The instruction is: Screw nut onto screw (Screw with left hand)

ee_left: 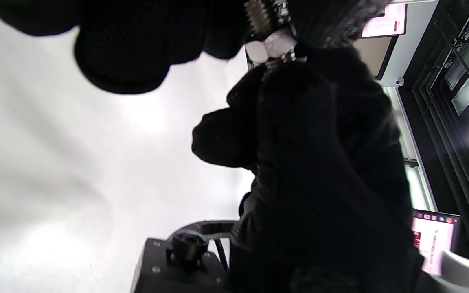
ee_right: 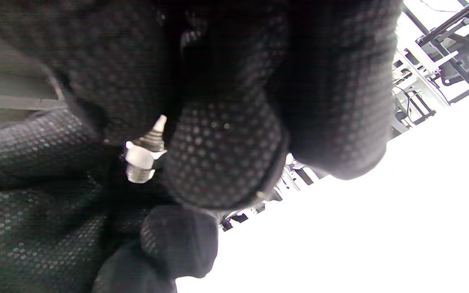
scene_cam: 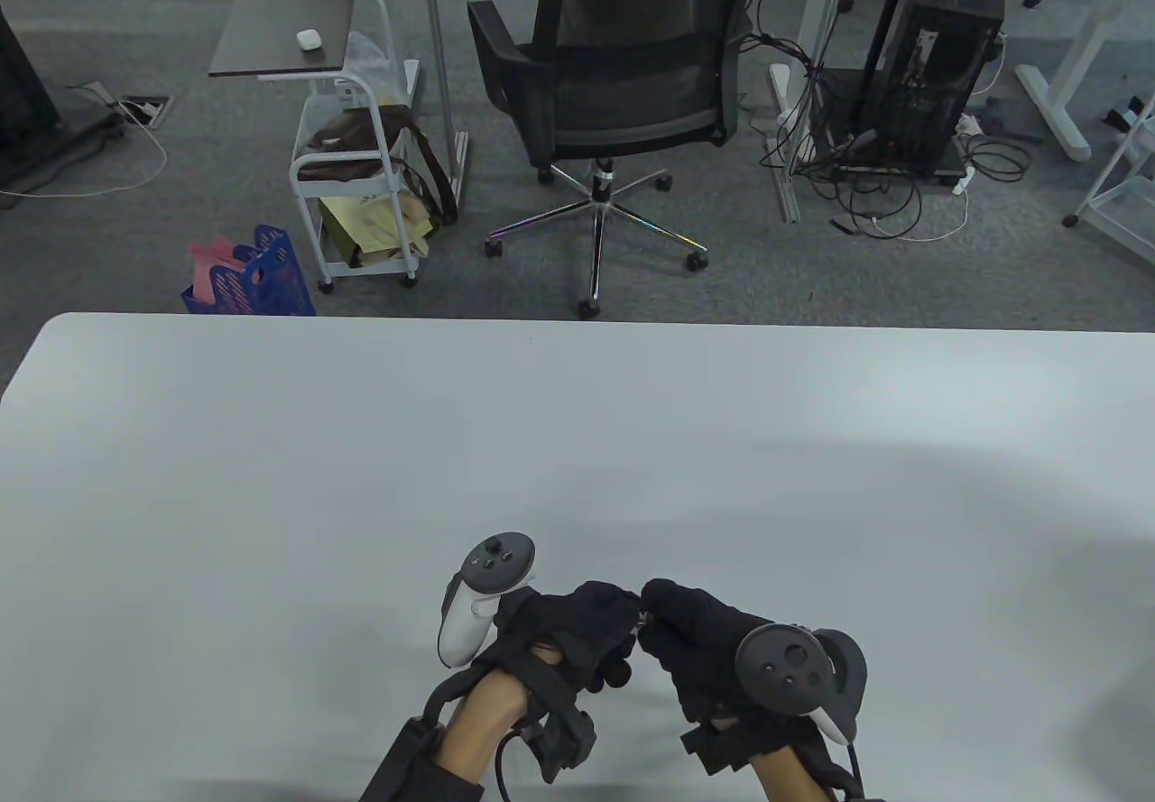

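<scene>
Both gloved hands meet low on the counter (scene_cam: 577, 441), close to its near edge and slightly right of the middle. The left hand (scene_cam: 568, 635) and the right hand (scene_cam: 704, 640) touch at the fingertips, and the task's parts sit in that joint, lifted off the surface. In the left wrist view the threaded screw (ee_left: 261, 16) runs up between dark fingers, with the pale nut (ee_left: 271, 44) sitting on it just below the threads. The right wrist view shows the same nut (ee_right: 141, 156) with the screw's pointed tip (ee_right: 159, 124) poking out past it. Which hand pinches which part cannot be told for sure; both have fingers curled tightly round the pair.

Containers lie only beyond the counter, on the floor: a blue slotted basket (scene_cam: 257, 274) holding pink sheets, and a white rolling cart (scene_cam: 361, 170) with a brown bag on its middle shelf and yellowish paper bags below. A black office chair (scene_cam: 614, 71) stands past the far edge.

The counter stretches wide and bare to the left, right and ahead of the hands, its rounded far-left corner visible.
</scene>
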Demonstrator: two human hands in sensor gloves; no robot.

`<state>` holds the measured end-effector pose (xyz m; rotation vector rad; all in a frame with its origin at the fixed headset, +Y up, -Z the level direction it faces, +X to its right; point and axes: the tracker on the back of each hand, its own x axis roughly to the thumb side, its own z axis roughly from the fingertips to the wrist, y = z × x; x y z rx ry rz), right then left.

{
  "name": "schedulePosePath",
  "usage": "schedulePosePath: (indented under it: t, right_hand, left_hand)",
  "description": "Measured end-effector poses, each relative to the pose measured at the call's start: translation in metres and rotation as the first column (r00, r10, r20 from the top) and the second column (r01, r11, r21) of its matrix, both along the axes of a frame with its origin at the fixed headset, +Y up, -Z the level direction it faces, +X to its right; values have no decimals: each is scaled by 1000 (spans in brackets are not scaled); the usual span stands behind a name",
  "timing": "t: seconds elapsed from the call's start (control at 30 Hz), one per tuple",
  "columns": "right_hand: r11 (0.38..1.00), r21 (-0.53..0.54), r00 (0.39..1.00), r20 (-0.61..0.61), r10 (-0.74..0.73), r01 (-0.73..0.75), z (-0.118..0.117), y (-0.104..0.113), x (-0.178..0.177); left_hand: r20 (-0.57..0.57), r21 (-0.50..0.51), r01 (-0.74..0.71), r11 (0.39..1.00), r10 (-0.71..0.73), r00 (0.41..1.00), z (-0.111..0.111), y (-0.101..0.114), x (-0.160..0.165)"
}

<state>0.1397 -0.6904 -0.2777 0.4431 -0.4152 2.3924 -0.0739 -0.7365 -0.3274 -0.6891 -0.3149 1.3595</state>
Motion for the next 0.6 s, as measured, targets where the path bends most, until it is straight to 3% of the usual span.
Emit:
schedulePosePath:
  t: [0.2,0.43,0.53,0.6]
  right_hand:
    - [998,-56,999,-34,7,-9,-2,-2,-3]
    - [1000,-29,1000,-10,1,-1,-1,0,0]
    - [1000,-25,1000,-6,6,-6,-2,0,0]
    - [1000,-20,1000,-7,6,-6,-1,0,0]
  left_hand:
    - [6,15,12,1000,-12,1000,-1,3,0]
    - [62,8,-33,999,33,998,0,3,1]
    - [-25,34,2,999,-1,1000,-1,3,0]
    - [-26,44,22,999,-20,999,-2,3,0]
